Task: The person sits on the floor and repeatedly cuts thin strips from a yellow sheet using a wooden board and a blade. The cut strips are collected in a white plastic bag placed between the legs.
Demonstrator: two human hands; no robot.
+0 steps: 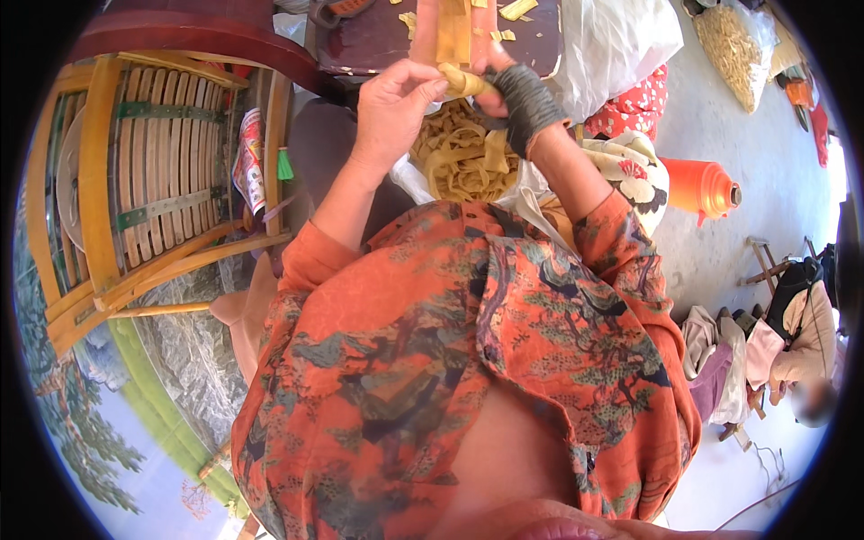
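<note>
My left hand (391,110) pinches one end of a folded yellow-tan strip (462,81) between thumb and fingers. My right hand (526,94), its palm and wrist wrapped in a dark grey band, is closed on the strip's other end. Just beyond the fingers, a flat tan length (453,31) runs along a narrow pinkish piece, whose kind I cannot tell. Below my hands, many curled strips (463,157) of the same colour fill an opened white bag on my lap.
A dark table (360,56) carries tan scraps. Beside it are a white plastic bag (621,45) and an orange thermos flask (702,189). A slatted wooden chair (171,153) stands at left. Clothes (720,355) and a bag of light-coloured bits (733,54) are at right.
</note>
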